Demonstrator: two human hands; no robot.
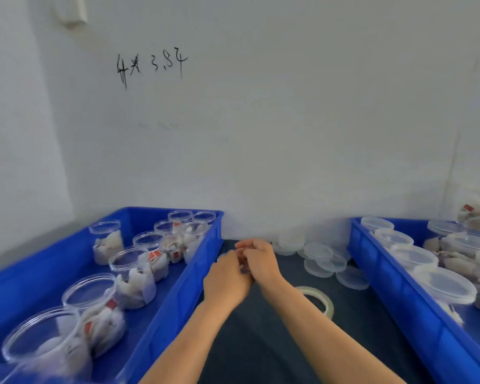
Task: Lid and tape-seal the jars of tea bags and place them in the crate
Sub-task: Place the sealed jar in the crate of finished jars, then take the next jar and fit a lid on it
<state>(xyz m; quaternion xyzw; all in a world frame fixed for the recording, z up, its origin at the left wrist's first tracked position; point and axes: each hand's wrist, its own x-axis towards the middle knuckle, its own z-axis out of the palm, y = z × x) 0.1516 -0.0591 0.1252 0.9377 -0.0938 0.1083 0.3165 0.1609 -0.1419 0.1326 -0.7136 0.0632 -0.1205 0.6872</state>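
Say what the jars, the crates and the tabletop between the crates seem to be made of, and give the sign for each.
Jars: probably clear glossy plastic; the tea bags show through the walls. Crates: blue moulded plastic, smooth with a slight sheen on the rims. Tabletop: dark and matt, perhaps cloth or a mat; the picture leaves it open.

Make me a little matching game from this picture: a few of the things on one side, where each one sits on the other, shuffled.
Things:
1. open jars of tea bags
2. lidded jars
3. roll of clear tape
4. loose lids

Places:
A. flat on the dark mat, just right of the right forearm
B. in the blue crate on the right
C. piled on the mat against the wall
D. in the blue crate on the left

Pairs: 1-D, 2-B, 3-A, 4-C
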